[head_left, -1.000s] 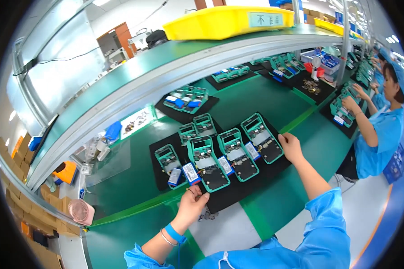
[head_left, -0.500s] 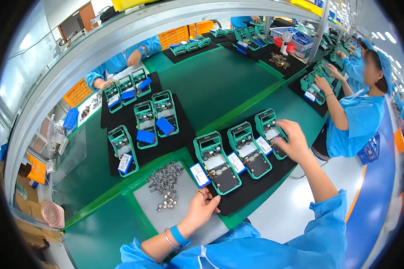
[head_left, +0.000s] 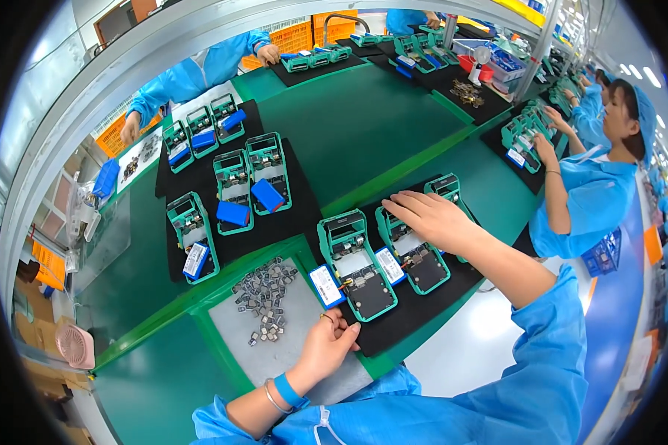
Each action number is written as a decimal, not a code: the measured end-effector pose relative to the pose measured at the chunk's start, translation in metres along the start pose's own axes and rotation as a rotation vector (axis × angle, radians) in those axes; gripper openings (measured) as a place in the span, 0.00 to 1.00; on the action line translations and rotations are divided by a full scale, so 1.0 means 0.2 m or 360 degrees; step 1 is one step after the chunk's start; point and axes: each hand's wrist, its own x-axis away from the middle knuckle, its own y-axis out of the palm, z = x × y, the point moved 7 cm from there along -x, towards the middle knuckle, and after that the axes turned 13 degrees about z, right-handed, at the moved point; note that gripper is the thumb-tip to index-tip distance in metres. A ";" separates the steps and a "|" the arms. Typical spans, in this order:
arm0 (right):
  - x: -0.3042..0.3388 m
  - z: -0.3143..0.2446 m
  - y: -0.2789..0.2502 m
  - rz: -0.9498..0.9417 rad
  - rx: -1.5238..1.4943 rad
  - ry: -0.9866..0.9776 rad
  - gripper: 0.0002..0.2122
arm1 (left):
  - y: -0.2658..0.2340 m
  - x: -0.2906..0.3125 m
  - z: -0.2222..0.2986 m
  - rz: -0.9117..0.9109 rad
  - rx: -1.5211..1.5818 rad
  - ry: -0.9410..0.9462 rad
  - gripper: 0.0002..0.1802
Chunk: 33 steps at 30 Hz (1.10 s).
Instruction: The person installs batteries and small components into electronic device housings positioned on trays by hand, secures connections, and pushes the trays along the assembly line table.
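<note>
Three green device housings with exposed boards stand in a row on a black mat (head_left: 382, 340). Blue battery packs with white labels lie beside the near-left housing (head_left: 369, 300) and the middle housing (head_left: 425, 276), wired in. At the mat's near-left corner, my left hand (head_left: 323, 348) pinches the mat edge between thumb and fingers, just below the near battery pack (head_left: 325, 286). My right hand (head_left: 436, 221) reaches over the middle housing, fingers outstretched and palm down near its upper frame. That hand and forearm cover much of the right housing (head_left: 447, 185).
Small metal parts (head_left: 263, 297) lie heaped on a grey sheet (head_left: 234, 326) to the left. Another black mat (head_left: 274, 241) carries more housings with blue packs. Co-workers sit across the green bench (head_left: 364, 122) and at right (head_left: 583, 196). A pink fan (head_left: 75, 346) stands at far left.
My right hand has moved left from the right housing to above the middle one. My left hand stays at the mat corner. The co-worker across the bench has spread both hands apart.
</note>
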 end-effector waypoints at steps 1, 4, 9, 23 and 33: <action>0.00 0.00 0.01 -0.0004 -0.0017 0.0001 0.28 | 0.00 0.00 0.01 0.0000 -0.0001 0.0000 0.15; -0.01 0.01 -0.05 -0.0043 -0.0110 0.0114 0.31 | 0.02 -0.01 0.04 -0.0005 -0.0106 0.0003 0.13; 0.08 0.00 -0.15 0.0254 -0.0417 0.0481 0.34 | 0.11 -0.07 0.04 -0.0025 -0.0211 0.0031 0.10; 0.23 -0.35 -0.28 0.0553 -0.0816 0.0623 0.25 | 0.78 -0.33 0.08 -0.0090 0.0120 0.0891 0.15; 0.49 -0.43 -0.27 0.0574 -0.0935 0.0991 0.20 | 0.89 -0.20 -0.18 -0.0247 0.0426 0.0284 0.12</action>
